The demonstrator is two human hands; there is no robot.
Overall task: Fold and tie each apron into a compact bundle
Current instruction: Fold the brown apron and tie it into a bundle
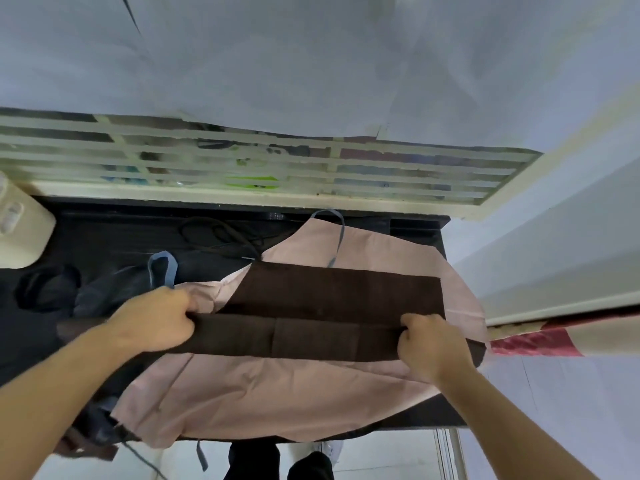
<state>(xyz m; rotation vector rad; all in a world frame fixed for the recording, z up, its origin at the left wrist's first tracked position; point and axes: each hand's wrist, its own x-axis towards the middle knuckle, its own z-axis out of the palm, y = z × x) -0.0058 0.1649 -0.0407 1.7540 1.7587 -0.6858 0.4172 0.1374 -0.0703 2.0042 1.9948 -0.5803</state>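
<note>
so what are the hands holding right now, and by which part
Both grip the brown apron by its folded near edge: left hand at the left end, right hand at the right end, over the pink apron.

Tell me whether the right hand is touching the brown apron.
Touching: the head view shows the right hand with fingers curled over the brown apron's folded edge.

Setting: a domestic room, probably a home. A cream-painted barred window grille [263,168] runs along 12 o'clock beneath a hung white sheet [277,64]. A black table [104,233] stands against it; a patterned red-and-cream textile [540,341] lies at 3 o'clock, and pale floor tiles [398,455] show at 6 o'clock.
</note>
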